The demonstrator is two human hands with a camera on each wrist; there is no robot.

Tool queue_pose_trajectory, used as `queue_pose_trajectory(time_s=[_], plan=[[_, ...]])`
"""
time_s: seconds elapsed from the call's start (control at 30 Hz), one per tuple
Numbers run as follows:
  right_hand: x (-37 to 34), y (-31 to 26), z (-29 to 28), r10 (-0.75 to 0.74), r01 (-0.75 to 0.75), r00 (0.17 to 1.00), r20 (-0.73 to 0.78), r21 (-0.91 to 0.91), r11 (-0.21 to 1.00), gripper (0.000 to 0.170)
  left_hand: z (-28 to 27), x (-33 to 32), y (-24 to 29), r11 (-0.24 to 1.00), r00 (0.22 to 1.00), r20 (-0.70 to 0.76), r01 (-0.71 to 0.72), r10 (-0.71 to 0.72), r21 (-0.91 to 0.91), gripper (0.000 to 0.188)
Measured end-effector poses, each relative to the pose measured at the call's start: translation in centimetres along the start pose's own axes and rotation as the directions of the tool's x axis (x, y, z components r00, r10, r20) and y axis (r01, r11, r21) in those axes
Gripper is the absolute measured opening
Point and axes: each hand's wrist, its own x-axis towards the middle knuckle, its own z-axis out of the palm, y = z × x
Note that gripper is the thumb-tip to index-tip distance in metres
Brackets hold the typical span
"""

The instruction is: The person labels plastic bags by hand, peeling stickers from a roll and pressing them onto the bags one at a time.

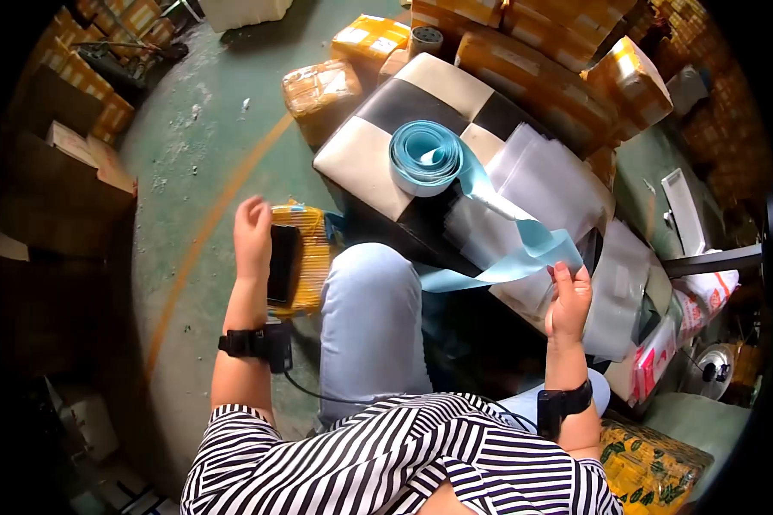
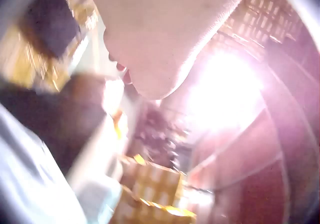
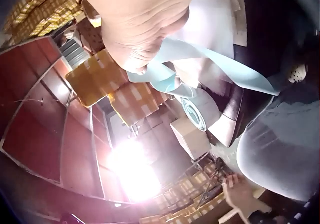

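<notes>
Thumb and fingers of my right hand (image 1: 569, 305) pinch a light blue ribbon (image 1: 537, 243) near the right side of the head view. From that grip the ribbon runs back to its loose roll (image 1: 423, 163), standing on a black and cream checkered padded box (image 1: 352, 159). Another length trails down toward the knee. In the right wrist view, the ribbon (image 3: 227, 66) hangs from under the hand (image 3: 145, 14). My left hand (image 1: 252, 236) is raised at the left, loosely bent, holding nothing. Close by it, a dark phone (image 1: 284, 268) lies on a yellow-taped parcel (image 1: 316, 266).
Clear plastic bags (image 1: 532, 184) cover the padded box's right side. Taped cartons (image 1: 537, 81) are stacked behind it, with a smaller carton (image 1: 322, 90) at its far left corner. A yellow patterned parcel (image 1: 648, 463) lies at the lower right.
</notes>
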Motion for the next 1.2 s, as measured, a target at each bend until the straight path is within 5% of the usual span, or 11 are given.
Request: queue_pose_trajectory(time_s=[0.03, 0.1, 0.13, 0.2, 0.37, 0.7, 0.83, 0.87, 0.93, 1.0, 1.2], plan=[[-0.2, 0.3, -0.1, 0.014, -0.014, 1.000, 0.003, 0.008, 1.000, 0.016, -2.3, 0.1, -5.6, 0.982, 0.999, -0.030, 0.022, -0.016, 0.189, 0.043], [-0.5, 1.0, 0.1, 0.020, -0.020, 1.000, -0.006, -0.002, 1.000, 0.014, -4.1, -2.0, -10.5, 0.643, 0.997, -0.033, 0.073, -0.075, 0.763, 0.079], [-0.6, 1.1, 0.1, 0.019, -0.019, 1.000, 0.010, -0.012, 1.000, 0.014, -3.7, -3.3, -10.6, 0.618, 0.968, -0.018, 0.173, -0.249, 0.767, 0.085], [-0.9, 1.3, -0.1, 0.025, -0.023, 0.999, 0.044, -0.045, 0.999, 0.014, -2.2, -5.4, -10.4, 0.413, 0.957, -0.035, 0.157, -0.287, 0.897, 0.084], [-1.0, 0.2, 0.2, -0.003, 0.006, 1.000, 0.026, -0.112, 0.994, 0.016, -1.1, -5.3, -12.1, 0.454, 0.997, -0.007, 0.043, -0.081, 0.890, 0.076], [-1.0, 0.8, -0.1, 0.018, -0.012, 0.999, 0.044, -0.131, 0.991, 0.018, 0.8, -4.4, -11.4, 0.391, 0.983, -0.132, 0.173, -0.130, 0.904, 0.074], [-1.1, 0.5, 0.0, 0.015, -0.011, 1.000, 0.026, -0.145, 0.989, 0.018, 3.0, -4.8, -8.3, 0.341, 0.989, 0.142, -0.147, 0.041, 0.929, 0.079], [-1.1, 0.6, -0.2, 0.014, -0.008, 0.999, 0.036, -0.144, 0.990, 0.019, 3.8, -4.6, -6.6, 0.416, 0.942, 0.334, -0.286, -0.044, 0.863, 0.064], [-1.1, 0.7, -0.4, 0.019, -0.011, 0.998, 0.052, -0.151, 0.988, 0.020, 5.0, -3.8, -10.0, 0.154, 0.751, 0.648, -0.660, 0.124, 0.735, 0.045], [-1.2, 0.7, -0.3, 0.024, -0.015, 0.998, 0.053, -0.164, 0.986, 0.020, 5.3, -4.2, -8.4, 0.168, 0.685, 0.691, -0.671, -0.231, 0.722, 0.037], [-1.9, -0.4, -0.3, 0.008, 0.016, 0.995, 0.098, -0.237, 0.971, 0.020, 2.8, -6.3, -7.6, 0.123, 0.598, 0.762, -0.761, -0.251, 0.637, 0.040]])
